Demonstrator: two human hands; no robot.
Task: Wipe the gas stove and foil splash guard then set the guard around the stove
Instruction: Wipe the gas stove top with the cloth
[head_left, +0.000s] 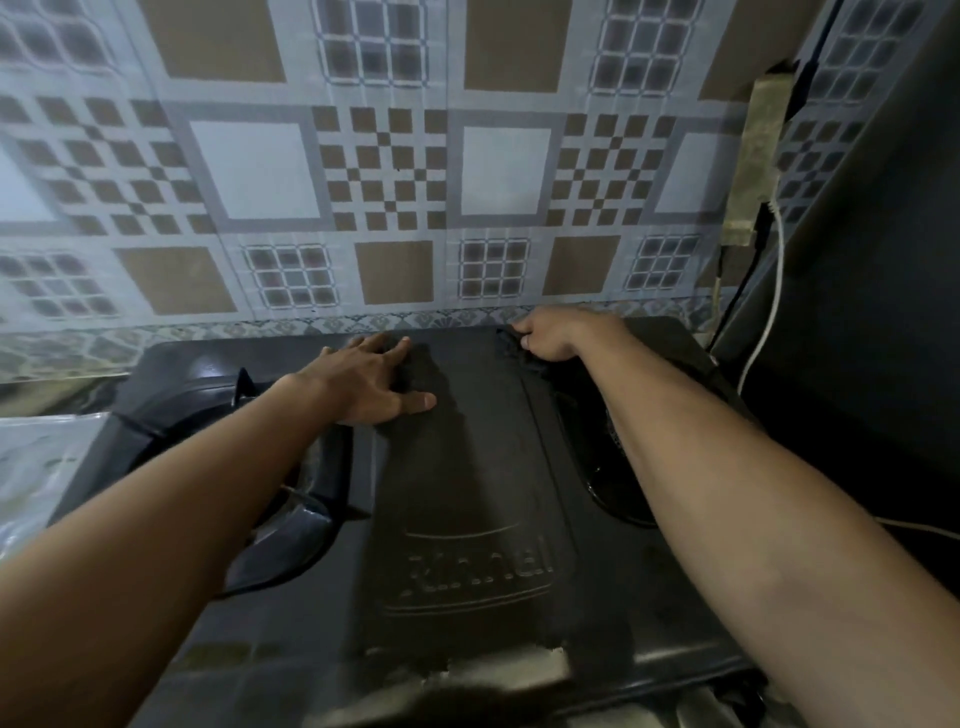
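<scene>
A dark two-burner gas stove (467, 493) fills the lower half of the frame, pushed close to a tiled wall (363, 171) patterned in grey, white & brown squares and checkers. An embossed brand mark sits on the stove's centre panel, letters hard to read. The left hand (363, 382) lies flat on the stove top near the back edge, fingers spread, thumb out — gripping nothing. The right hand (550, 332) is closed around a dark cloth (514, 348) bunched at the stove's rear edge, just right of centre; cloth & stove surface are nearly the same shade, so the cloth's outline is vague. Both forearms reach in from the bottom corners, hands apart, w/ the centre panel between them. A black pan support (291, 499) shows under the left forearm; the right burner well (613, 483) is partly hidden by the right arm. At far left, something pale & crinkled w/ a shiny look (41, 457) lies beside the stove — possibly the foil guard, can't tell for sure. Right side: a white cable (774, 291) and a black cable (737, 301) run down the wall corner below a grimy strip-like fitting (763, 156), next to a dark vertical surface (872, 260). Light is dim; the table under the stove is barely seen.
</scene>
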